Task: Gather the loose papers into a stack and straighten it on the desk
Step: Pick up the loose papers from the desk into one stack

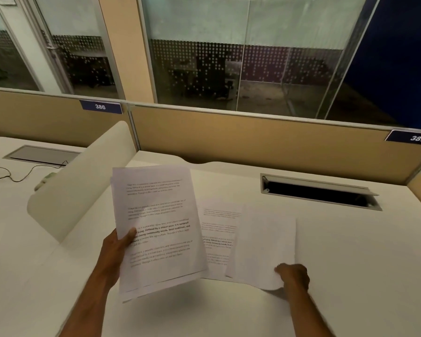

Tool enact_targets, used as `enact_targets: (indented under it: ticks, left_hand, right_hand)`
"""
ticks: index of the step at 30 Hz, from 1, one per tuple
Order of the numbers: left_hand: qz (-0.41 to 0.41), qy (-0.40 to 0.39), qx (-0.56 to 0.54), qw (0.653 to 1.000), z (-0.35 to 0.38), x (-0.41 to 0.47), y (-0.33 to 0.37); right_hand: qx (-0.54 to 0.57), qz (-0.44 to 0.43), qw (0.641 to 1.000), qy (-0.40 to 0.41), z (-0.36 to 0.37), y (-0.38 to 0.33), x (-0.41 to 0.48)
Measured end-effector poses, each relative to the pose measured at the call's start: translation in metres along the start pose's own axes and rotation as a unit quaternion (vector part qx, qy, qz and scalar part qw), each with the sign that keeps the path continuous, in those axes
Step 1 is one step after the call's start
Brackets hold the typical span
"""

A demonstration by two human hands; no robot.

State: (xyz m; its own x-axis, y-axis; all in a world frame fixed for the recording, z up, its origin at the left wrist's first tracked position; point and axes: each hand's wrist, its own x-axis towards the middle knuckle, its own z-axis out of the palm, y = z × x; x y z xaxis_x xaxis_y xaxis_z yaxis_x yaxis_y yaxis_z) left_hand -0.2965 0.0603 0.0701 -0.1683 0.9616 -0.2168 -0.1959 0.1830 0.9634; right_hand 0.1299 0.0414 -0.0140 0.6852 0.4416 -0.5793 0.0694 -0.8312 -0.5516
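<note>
My left hand (pixel 118 249) grips a small stack of printed papers (pixel 158 227) by its left edge and holds it tilted above the white desk (pixel 350 263), thumb on the top page. To the right a printed sheet (pixel 218 234) lies flat on the desk, partly covered by a blank-side-up sheet (pixel 265 242). My right hand (pixel 293 276) pinches the near right corner of that blank sheet, and the corner curls up off the desk.
A curved white divider panel (pixel 83 181) stands at the left between this desk and the neighbouring one. An open cable slot (pixel 319 193) is set into the desk at the back right. A tan partition wall (pixel 253 142) closes the far side. A thin cable (pixel 22 173) lies on the left desk.
</note>
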Motion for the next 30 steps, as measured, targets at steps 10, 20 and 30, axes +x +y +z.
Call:
enact_targets:
  ticks: [10,20,30]
  left_hand:
    - [0.007,0.007,0.015,1.000,0.004,0.010,0.009]
    - [-0.013,0.009,0.023,1.000,0.003,0.008,0.001]
    - [-0.029,0.031,0.020,0.999,0.007,0.005,-0.007]
  right_hand:
    - [0.041,-0.348,0.910,0.221,-0.060,-0.104,-0.074]
    - [-0.236,-0.431,0.869,0.067,0.070,-0.018,-0.062]
    - [-0.199,-0.223,0.952,0.072,0.023,-0.028,-0.012]
